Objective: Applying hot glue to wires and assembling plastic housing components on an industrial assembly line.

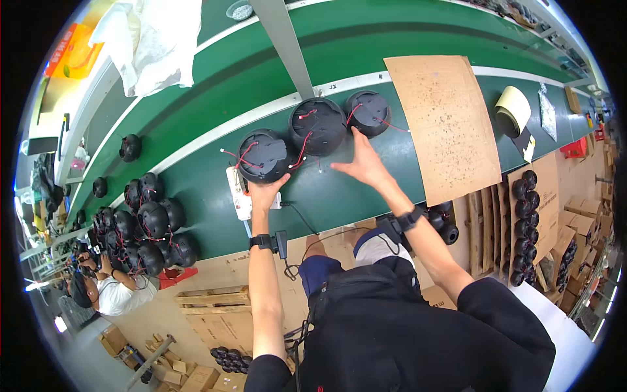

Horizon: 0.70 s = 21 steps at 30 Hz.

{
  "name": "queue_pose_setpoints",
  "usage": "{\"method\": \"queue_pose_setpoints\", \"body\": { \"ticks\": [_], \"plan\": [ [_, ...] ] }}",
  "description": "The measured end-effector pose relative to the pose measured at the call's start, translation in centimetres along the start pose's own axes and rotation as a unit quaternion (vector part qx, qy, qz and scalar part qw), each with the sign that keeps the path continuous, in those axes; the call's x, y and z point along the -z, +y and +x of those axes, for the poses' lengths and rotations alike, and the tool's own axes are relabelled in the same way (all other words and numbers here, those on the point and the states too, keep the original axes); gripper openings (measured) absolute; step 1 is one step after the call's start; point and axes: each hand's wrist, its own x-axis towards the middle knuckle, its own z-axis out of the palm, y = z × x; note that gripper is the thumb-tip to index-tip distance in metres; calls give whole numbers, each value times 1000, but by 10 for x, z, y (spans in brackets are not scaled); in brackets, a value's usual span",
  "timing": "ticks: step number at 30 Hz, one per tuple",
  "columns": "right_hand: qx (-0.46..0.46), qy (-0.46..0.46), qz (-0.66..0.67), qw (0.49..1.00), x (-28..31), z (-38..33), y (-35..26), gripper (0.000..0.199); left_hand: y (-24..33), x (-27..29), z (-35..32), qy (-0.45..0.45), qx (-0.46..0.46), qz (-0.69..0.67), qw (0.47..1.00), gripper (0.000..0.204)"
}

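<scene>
Three black round housings with thin red wires stand in a row on the green bench. My left hand point(264, 191) is wrapped round the near side of the left housing point(261, 155), its thumb on the edge and some fingers hidden beneath. The larger middle housing point(317, 127) stands between my hands. My right hand point(364, 162) has thumb and forefinger spread apart, with the fingertips close to the near edge of the right housing point(369, 112); I cannot tell whether they touch it. A white box-like device point(240, 196) lies beside my left hand.
A speckled cardboard sheet point(447, 124) lies to the right, past it a roll of pale sheet point(513, 108). Stacked black housings point(153, 219) crowd the bench at left, near a person in white point(121, 294). A metal post point(285, 46) rises behind. A black cable point(304, 219) trails nearby.
</scene>
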Motion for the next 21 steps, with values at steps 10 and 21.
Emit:
{"method": "queue_pose_setpoints", "body": {
  "ticks": [10, 21],
  "plan": [
    [145, 140, 117, 972, -78, 29, 32, 100, 31, -19, -28, 60, -5, -60, 996, 110],
    [67, 75, 183, 978, -61, 5, 34, 90, 74, 26, -75, 133, -11, -70, 989, 90]
  ]
}}
